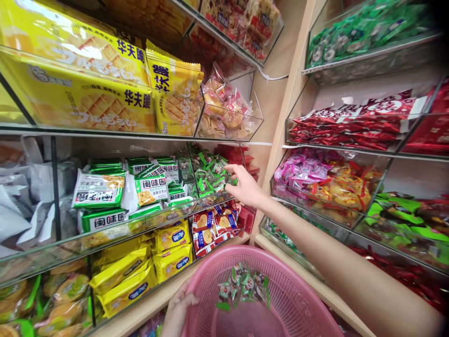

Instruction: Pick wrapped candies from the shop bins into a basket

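My left hand point(179, 306) grips the rim of a pink mesh basket point(280, 281) low in front of me. Several small green-wrapped candies point(242, 285) lie in the basket. My right hand point(243, 185) reaches forward to a clear shelf bin of the same green-wrapped candies point(209, 175). Its fingers are stretched out over the bin's edge and I see nothing in them.
Clear bins line the wooden shelves: yellow wafer packs point(87, 93) above, green-and-white biscuit packs point(115, 192) left of the candy bin, yellow cake packs point(140, 267) below. Across the corner post point(280, 117) on the right stand bins of red-wrapped sweets point(351, 126) and pink and orange sweets point(326, 182).
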The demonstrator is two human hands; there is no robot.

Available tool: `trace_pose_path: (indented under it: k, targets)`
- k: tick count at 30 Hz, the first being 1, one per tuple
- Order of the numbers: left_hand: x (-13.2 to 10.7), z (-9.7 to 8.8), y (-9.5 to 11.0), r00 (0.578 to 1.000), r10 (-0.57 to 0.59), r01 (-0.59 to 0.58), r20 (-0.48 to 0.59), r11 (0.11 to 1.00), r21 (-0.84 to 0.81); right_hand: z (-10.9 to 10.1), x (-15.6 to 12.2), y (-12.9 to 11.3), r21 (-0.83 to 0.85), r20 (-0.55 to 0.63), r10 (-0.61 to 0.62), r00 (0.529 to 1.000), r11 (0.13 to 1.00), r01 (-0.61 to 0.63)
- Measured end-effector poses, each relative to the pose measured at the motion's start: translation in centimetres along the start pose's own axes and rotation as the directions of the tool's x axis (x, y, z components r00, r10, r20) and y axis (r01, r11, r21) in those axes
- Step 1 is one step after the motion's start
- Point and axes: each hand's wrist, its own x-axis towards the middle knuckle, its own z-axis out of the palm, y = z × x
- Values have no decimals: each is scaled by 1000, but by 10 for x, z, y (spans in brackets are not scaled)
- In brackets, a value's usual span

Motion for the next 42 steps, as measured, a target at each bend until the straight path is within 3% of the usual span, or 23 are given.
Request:
trace_pose_path:
  k: [4,9,12,16,21,26,29,32,37,40,42]
  targets:
    - [2,-1,-2,996,22,-19,82,999,-36,8,12,5,48,60,48,997,998,-51]
    - [-1,1,2,999,-12,15,45,998,-67,6,10,13,326,-74,97,993,943,-68]
    - [-4,3,7,998,-2,5,58,998,-55,-3,3,14,601,-95,229,969,789,-127]
    - [-6,5,12,1000,8,-8,-1,1000,-9,-19,-19,9,819,23,377,926,524,-233]
    - [-11,9,16,1000,9,-9,-19,1000,-2,-28,-55,2,891,224,374,900,297,-345]
    - [-16,13,16,995,-96,98,37,994,-57,-21,-96,10,850,388,422,819,181,-496]
    - [-18,15,15,991,-109,116,73,988,-104,-11,-133,30,745,495,467,732,205,-635]
    - [-19,17,15,988,-115,126,100,985,-121,3,-177,58,563,552,529,644,334,-756]
    - [-18,17,16,988,-125,136,90,983,-126,26,-242,103,324,580,512,634,569,-756]
    - [-18,18,16,986,-121,137,111,979,-153,33,-267,119,154,635,521,571,638,-754]
    - [-18,18,15,987,-128,141,96,979,-146,35,-275,122,86,635,539,554,663,-744]
